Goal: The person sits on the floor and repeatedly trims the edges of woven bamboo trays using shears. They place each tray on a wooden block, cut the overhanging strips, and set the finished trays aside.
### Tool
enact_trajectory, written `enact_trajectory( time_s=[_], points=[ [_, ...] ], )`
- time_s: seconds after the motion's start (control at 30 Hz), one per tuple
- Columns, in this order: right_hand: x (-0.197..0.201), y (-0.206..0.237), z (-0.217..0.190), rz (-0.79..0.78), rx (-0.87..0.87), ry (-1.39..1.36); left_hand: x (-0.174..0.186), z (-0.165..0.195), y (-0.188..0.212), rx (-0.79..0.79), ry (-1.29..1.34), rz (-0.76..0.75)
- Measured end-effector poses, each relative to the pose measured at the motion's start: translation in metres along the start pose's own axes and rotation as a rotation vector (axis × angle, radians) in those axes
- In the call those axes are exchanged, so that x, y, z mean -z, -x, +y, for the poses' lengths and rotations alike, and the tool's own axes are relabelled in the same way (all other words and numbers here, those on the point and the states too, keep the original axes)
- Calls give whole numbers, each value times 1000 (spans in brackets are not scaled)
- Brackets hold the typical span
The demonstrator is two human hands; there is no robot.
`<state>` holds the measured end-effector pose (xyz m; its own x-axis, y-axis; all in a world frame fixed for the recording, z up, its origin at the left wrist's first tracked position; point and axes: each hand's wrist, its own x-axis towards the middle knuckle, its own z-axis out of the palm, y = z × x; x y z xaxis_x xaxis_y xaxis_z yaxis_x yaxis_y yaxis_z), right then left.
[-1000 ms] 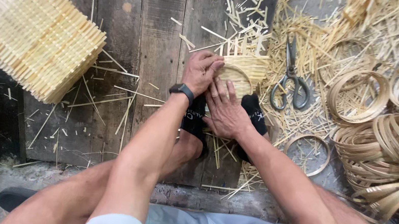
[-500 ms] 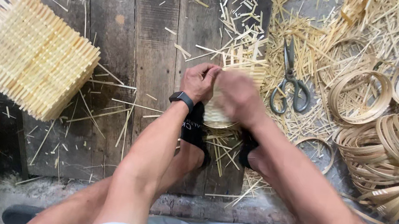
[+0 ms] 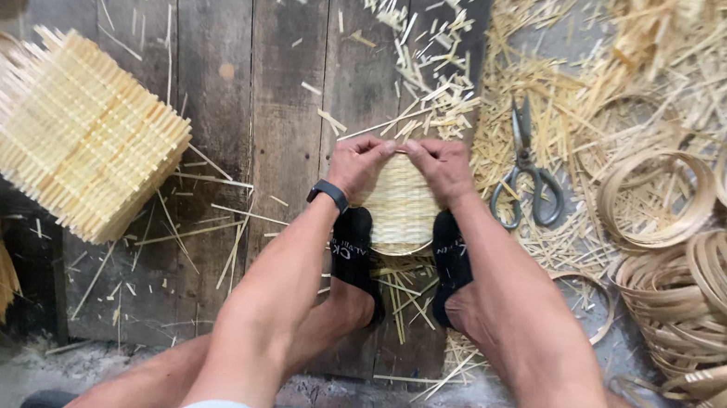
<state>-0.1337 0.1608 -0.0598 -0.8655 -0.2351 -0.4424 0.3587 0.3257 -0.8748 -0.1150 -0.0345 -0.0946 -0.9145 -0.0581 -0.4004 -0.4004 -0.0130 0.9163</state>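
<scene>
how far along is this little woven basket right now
Done: the small woven basket has its round body woven. In hand: the left hand and right hand pinch its top edge, feet bracing it. Left: strip ends stick out below, and no rim hoop is fitted that I can see.
</scene>
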Motion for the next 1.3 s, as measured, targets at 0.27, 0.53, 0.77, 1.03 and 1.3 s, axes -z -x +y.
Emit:
enact_trajectory(
  time_s=[0.27,0.53,0.77,1.03,1.3],
  points=[
    [-14,6,-13,133,218,589,-8,13,12,-51,-533,120],
    [-10,-12,-4,-63,-207,440,-13,15,11,82,-600,164],
    [79,18,-31,113,482,551,-1,48,34,-152,-249,-46],
    [237,151,-115,-70,-150,1365,-23,76,111,-806,-975,-88],
    [171,114,51,48,-147,781,3,13,152,-690,-951,-22]
  ],
)
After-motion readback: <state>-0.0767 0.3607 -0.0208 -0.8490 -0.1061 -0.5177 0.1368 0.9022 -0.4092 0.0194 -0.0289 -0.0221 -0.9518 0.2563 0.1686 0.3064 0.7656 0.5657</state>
